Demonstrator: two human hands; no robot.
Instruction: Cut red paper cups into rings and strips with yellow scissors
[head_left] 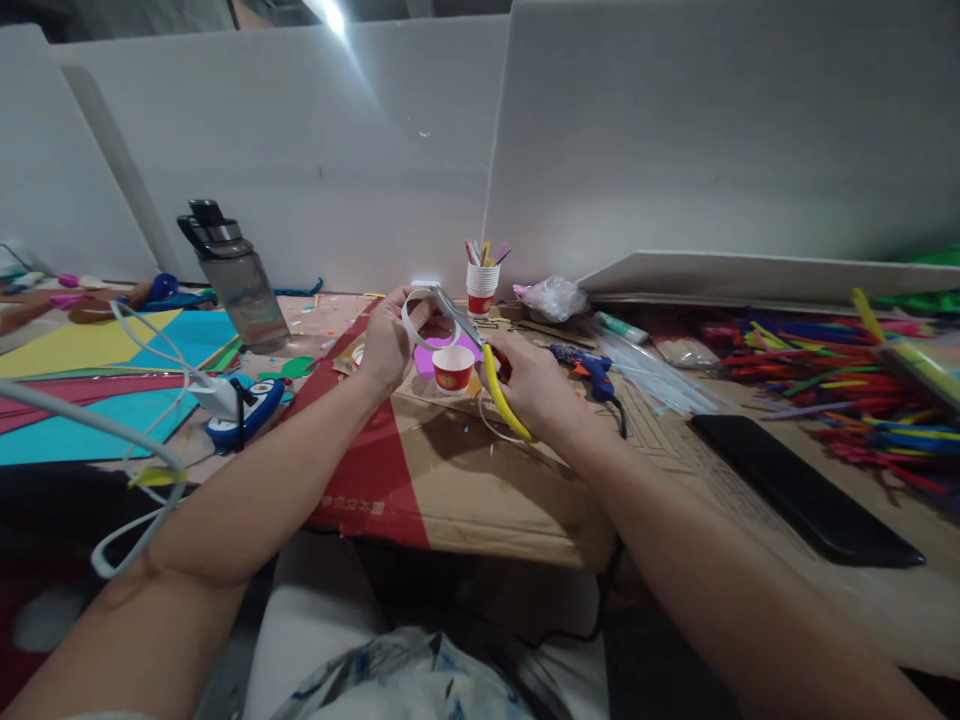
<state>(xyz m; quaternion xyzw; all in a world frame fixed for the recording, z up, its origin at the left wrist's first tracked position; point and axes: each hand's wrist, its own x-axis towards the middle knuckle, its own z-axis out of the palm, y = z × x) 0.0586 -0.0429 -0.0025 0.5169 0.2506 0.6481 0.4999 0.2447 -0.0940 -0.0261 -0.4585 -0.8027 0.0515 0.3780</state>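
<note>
My left hand pinches a white ring that looks like a paper cup rim. Scissors with yellow handles are in my right hand, its fingers wrapped round the grips. Their blades point up and left and meet the ring's right side; whether they are apart I cannot tell. Just below the ring, a short red and white paper cup stands on the cardboard. Purple paper lies behind that cup. A thin pale strip curls beneath the scissors.
A stack of paper cups holding pens stands behind my hands. To the right lie a blue glue gun, clear glue sticks, a black phone-like slab and coloured pipe cleaners. Leftward are a water bottle, coloured sheets and a white cable.
</note>
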